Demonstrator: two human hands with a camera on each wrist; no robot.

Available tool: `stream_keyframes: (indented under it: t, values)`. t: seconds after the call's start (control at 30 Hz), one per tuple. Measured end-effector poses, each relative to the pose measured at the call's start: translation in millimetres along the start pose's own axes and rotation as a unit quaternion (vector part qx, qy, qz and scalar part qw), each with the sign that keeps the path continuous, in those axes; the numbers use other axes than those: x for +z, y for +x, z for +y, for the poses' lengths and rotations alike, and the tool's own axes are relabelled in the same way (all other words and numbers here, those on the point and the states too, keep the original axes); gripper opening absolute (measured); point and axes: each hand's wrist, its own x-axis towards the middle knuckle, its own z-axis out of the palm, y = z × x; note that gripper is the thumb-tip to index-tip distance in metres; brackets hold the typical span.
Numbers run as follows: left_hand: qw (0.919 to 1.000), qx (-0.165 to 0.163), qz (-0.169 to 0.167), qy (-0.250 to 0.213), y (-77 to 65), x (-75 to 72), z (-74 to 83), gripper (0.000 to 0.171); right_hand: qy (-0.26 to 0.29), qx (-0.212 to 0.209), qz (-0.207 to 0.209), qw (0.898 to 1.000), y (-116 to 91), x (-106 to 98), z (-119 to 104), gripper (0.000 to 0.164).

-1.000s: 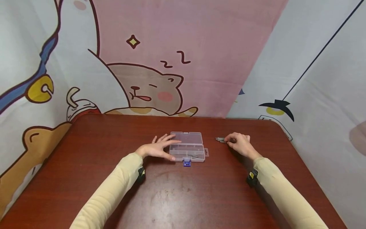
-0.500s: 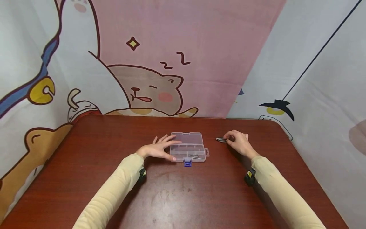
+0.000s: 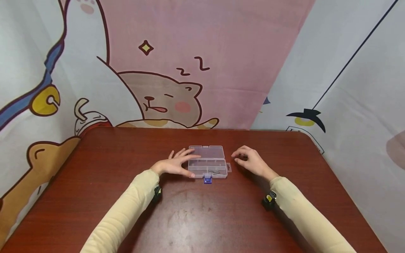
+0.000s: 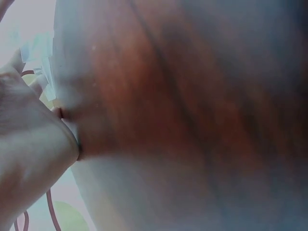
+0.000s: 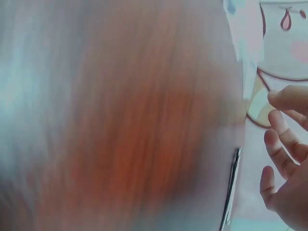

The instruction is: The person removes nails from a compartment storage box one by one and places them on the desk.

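Note:
A clear plastic compartment box (image 3: 215, 163) stands with its lid raised at the back and a blue latch (image 3: 207, 180) at the front. Thin silver metal pieces (image 3: 216, 172) lie in its front right compartment. My left hand (image 3: 171, 165) rests against the box's left side, fingers spread over the lid and thumb at the front corner. To the right of the box is my right hand (image 3: 251, 162), its thumb and forefinger slightly apart with nothing seen between their tips. More thin metal rods (image 5: 232, 187) lie on the table beneath it, largely hidden by the hand in the head view.
The brown wooden table (image 3: 190, 218) ends at a cloth backdrop (image 3: 227, 70) printed with cartoon animals. A hanging tab (image 3: 229, 167) sticks out from the right side of the box. Each wrist wears a small dark camera.
My right hand has moved left from beside the metal rods toward the box, now covering most of the rods in the head view. The left hand and the box have stayed put.

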Motion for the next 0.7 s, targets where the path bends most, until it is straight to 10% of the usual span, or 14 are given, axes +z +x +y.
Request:
stream_keyframes:
  t: [0.7]
  values:
    - [0.9998,-0.012,-0.002,0.015,2.8,0.5,-2.5,0.083,-0.028,-0.087,-0.122,0.988,-4.3,23.8,-37.2,0.023]
